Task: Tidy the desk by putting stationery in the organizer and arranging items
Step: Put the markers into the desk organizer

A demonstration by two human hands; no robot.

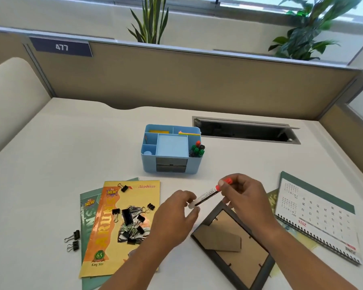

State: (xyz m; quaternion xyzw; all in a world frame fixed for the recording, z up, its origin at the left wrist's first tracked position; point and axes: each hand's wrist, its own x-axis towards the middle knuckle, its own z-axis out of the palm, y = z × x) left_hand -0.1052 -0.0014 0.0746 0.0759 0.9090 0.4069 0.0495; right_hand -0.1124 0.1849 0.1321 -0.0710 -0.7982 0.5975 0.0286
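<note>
While it's held, marker (206,195) slants — cap (226,181) up-right.

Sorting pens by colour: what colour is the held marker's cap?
It is an orange-red cap on the white plastic marker; head view.

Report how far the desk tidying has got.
Done: several markers stand in the right compartment of the blue organizer, with sticky notes at its back. In hand: the left hand and right hand hold a red-capped marker. Left: binder clips lie scattered on the yellow notebook and the desk, the photo frame lies face down, and the calendar lies flat.
</note>
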